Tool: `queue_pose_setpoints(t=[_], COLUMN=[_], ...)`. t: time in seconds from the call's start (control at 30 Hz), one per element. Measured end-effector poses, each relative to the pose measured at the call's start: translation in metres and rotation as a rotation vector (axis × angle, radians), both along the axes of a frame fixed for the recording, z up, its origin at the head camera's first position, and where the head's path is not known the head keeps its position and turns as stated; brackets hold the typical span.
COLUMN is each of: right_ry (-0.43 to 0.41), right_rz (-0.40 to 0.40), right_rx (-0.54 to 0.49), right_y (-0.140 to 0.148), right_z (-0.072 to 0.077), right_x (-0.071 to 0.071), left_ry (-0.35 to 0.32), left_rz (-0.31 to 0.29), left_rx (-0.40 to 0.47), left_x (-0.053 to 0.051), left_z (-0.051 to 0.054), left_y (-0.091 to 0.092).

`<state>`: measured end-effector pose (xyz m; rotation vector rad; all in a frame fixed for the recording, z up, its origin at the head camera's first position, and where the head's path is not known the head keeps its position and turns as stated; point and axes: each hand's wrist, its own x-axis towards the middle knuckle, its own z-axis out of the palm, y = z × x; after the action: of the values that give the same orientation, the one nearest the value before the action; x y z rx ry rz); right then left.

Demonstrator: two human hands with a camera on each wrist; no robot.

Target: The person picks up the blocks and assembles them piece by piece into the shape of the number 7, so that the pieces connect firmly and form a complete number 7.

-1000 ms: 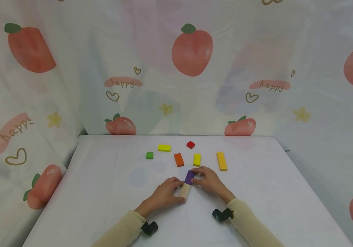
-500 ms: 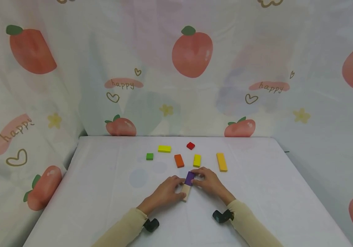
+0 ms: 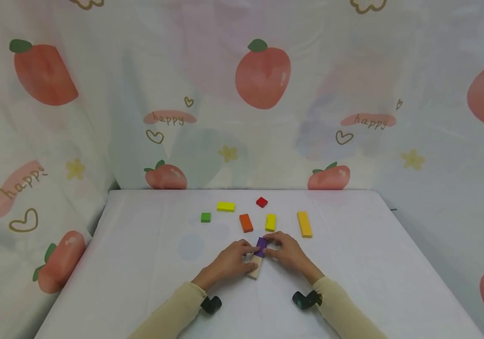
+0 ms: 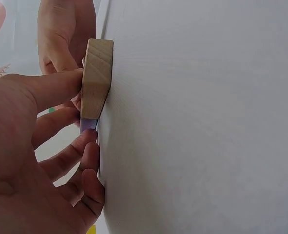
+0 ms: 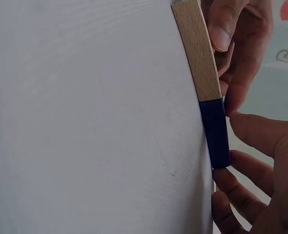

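A plain wooden block (image 3: 256,270) and a purple block (image 3: 262,242) lie end to end on the white table, touching, in one slanting line. My left hand (image 3: 230,262) holds the wooden block with its thumb on the near part, and its index finger reaches onto the purple block. From the right side, my right hand (image 3: 289,253) grips the purple block between thumb and fingers. In the right wrist view the seam between the wooden block (image 5: 199,51) and the purple block (image 5: 215,134) looks flush. The left wrist view mostly shows the end of the wooden block (image 4: 97,68).
Beyond the hands lie an orange block (image 3: 246,223), a yellow block (image 3: 270,222), another yellow block (image 3: 226,207), a green block (image 3: 205,217), a red block (image 3: 262,202) and a long amber block (image 3: 304,224). A patterned curtain (image 3: 208,70) rises behind the table (image 3: 149,282).
My left hand has shifted slightly right and forward, its index finger moving from beside the blocks onto the purple one. The right hand keeps its grip, and the head view has tilted slightly up.
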<state>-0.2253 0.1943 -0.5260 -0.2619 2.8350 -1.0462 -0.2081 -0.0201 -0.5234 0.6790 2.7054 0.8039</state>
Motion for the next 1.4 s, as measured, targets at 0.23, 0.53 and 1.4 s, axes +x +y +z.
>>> queue_pose_setpoints(t=[0.23, 0.53, 1.4], right_ry=[-0.001, 0.042, 0.06], right_rz=[0.026, 0.03, -0.173], right_rx=[-0.003, -0.036, -0.211], right_y=[0.005, 0.015, 0.025], right_z=[0.002, 0.02, 0.024], right_x=[0.004, 0.003, -0.034], left_ry=[-0.011, -0.025, -0.022], left_rz=[-0.001, 0.025, 0.027], left_rx=[-0.01, -0.041, -0.024], left_x=[0.002, 0.003, 0.003], left_z=[-0.001, -0.003, 0.003], left_y=[0.003, 0.008, 0.002])
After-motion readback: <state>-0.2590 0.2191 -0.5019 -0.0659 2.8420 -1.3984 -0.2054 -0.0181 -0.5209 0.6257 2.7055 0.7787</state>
